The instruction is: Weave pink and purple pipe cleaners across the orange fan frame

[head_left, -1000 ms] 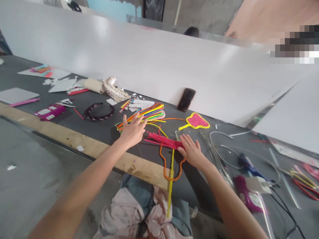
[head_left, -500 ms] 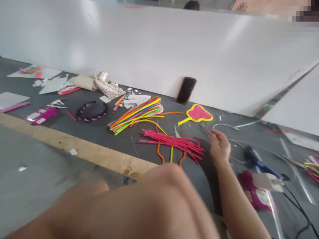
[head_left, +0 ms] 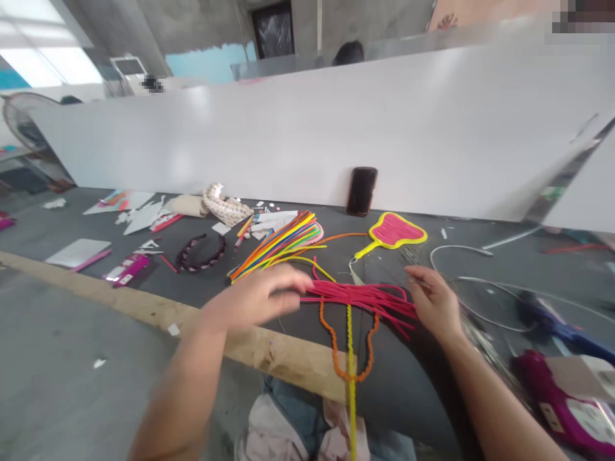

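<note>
Pink bundle: a loose sheaf of thin, fuzzy pink stems (head_left: pixel 353 293) lies on the dark table (head_left: pixel 394 390), between the person's two hands.
Long axis: the bundle runs left to right across the person's front, its right end splaying and dipping slightly toward the near side.
Left hand: at the bundle's left end, the left hand (head_left: pixel 269 294) reaches rightward, fingers extended together and thumb apart below them. It is blurred; its fingertips overlap the stems in view, but I cannot tell if they touch.
Right hand: the right hand (head_left: pixel 437 307) stands at the splayed right end, fingers bent toward the thumb; whether it pinches a stem tip I cannot tell.
Nearer hand: neither clearly; the bundle lies rightward from the left hand, leftward from the right.
Near side: an orange twisted loop (head_left: pixel 370 351) and a yellow twisted strand (head_left: pixel 350 346) extend from beneath the bundle toward the person.
Far side: multicoloured stems (head_left: pixel 281 246) lie far left of it, a pink-and-yellow fan shape (head_left: pixel 398 230) far right.
</note>
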